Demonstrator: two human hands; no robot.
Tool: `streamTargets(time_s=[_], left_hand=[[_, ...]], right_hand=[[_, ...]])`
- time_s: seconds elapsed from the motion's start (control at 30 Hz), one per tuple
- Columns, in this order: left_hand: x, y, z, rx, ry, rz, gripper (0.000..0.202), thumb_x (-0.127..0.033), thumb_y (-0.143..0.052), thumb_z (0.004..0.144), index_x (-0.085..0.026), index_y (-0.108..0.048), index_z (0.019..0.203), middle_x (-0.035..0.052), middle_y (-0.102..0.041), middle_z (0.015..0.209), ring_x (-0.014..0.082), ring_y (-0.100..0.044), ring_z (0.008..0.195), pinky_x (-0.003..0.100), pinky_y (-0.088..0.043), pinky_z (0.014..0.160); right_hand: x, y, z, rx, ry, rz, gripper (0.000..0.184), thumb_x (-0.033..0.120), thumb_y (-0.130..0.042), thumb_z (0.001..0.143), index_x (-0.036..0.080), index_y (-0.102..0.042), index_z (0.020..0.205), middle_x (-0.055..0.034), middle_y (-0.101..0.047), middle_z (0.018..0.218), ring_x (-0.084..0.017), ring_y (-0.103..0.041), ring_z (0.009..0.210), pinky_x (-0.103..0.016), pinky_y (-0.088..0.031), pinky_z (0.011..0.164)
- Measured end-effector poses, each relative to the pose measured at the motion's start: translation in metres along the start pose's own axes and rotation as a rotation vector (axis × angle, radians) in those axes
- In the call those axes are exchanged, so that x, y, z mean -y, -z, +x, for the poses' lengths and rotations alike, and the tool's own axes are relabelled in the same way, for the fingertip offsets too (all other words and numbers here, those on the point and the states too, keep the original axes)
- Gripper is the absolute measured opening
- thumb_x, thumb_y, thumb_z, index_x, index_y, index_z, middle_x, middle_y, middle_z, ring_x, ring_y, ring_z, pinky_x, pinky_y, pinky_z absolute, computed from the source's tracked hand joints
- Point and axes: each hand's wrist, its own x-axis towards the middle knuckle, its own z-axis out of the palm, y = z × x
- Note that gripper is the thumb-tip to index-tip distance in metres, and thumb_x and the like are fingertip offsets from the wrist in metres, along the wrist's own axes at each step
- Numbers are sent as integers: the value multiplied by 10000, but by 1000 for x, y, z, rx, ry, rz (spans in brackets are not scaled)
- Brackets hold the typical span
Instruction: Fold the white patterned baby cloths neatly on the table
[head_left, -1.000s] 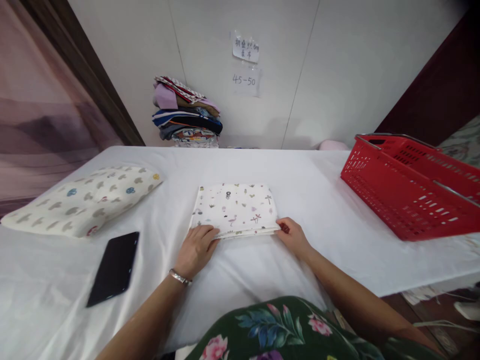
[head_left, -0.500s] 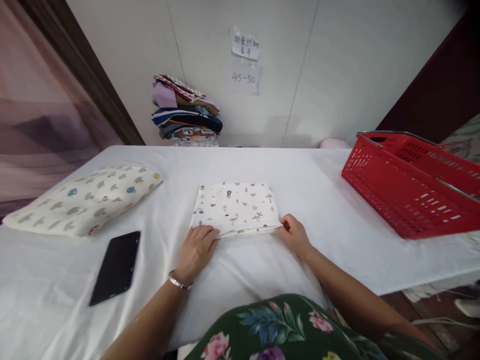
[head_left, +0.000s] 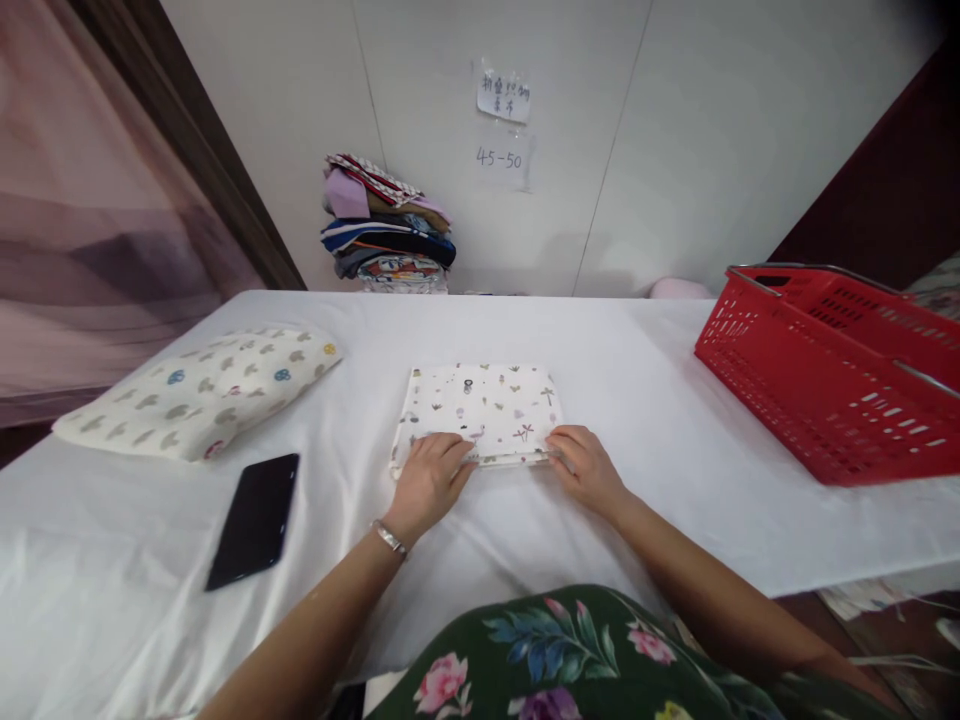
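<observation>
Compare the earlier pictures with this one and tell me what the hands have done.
The left hand has slid further onto the near edge of the folded cloth, fingers now lying across its printed top. The right hand has crept inward along the near right corner. Neither hand lifted the cloth. The phone, pillow, red basket and clothes pile stayed put; only the camera shifted slightly.

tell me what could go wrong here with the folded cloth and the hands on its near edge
Both the left hand and right hand press only the near edge of the folded cloth, so its layers might slip apart on the smooth white sheet. The phone lies beside the left forearm and could get nudged.
</observation>
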Motion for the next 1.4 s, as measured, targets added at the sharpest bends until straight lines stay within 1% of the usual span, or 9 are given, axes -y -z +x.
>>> streamTargets(time_s=[0.2,0.37,0.43,0.53,0.7,0.9,1.1,1.23,1.4], left_hand=[[-9,-10,17,78,28,-64,157,-235,-447,862,-185,-592,828,49,-596,844,179,-532,822,340,-414,733],[-11,-14,17,22,66,-30,158,-224,-430,870,-180,-581,856,54,-594,857,182,-522,821,336,-417,729],[-15,-16,17,-22,36,-5,155,-178,-433,859,-180,-584,891,69,-597,916,191,-520,869,343,-421,749],[-23,-18,18,-47,-75,17,203,-103,-416,843,-184,-595,893,87,-584,1022,203,-505,973,368,-417,809],[-41,-27,31,15,-235,12,217,-120,-403,862,-189,-607,877,70,-546,1163,215,-455,1104,403,-381,903],[-55,-43,52,24,-244,49,180,-136,-423,862,-161,-601,883,79,-544,1165,237,-423,1158,404,-353,934],[-65,-55,66,40,-288,54,163,-113,-442,845,-146,-597,810,86,-542,1152,236,-422,1157,396,-347,934],[-69,-59,68,18,-304,16,175,-128,-426,859,-143,-590,802,73,-554,1128,215,-437,1131,373,-354,928],[-66,-56,59,-35,-307,-88,197,-142,-392,874,-155,-585,838,54,-569,1102,194,-453,1102,356,-374,914]], right_hand=[[-3,-7,12,60,0,-23,207,192,-404,885,211,-609,866,-52,-600,911,-185,-529,850,-349,-413,754],[-4,-5,15,46,-20,37,216,189,-374,896,207,-588,870,-55,-592,885,-179,-526,822,-328,-424,728],[-3,-5,15,41,-22,29,213,181,-368,895,209,-577,866,-50,-587,848,-178,-521,798,-324,-425,711],[-4,-8,15,24,-16,17,203,162,-363,887,209,-555,841,-41,-574,803,-176,-514,773,-318,-426,693],[-7,-7,14,6,49,41,213,132,-356,880,207,-551,840,-61,-583,955,-182,-520,893,-335,-437,769],[-17,6,4,34,26,-54,207,144,-429,852,203,-555,1005,-72,-574,1013,-200,-508,935,-355,-440,811],[-22,8,-5,49,-113,-50,146,213,-437,868,216,-581,890,-44,-573,864,-178,-537,819,-314,-456,722],[-21,6,-7,27,-164,10,158,213,-422,875,210,-579,897,-39,-568,853,-165,-545,801,-291,-452,700],[-18,6,-8,12,-154,89,181,201,-409,875,209,-577,944,-38,-565,887,-150,-550,805,-274,-455,710]])
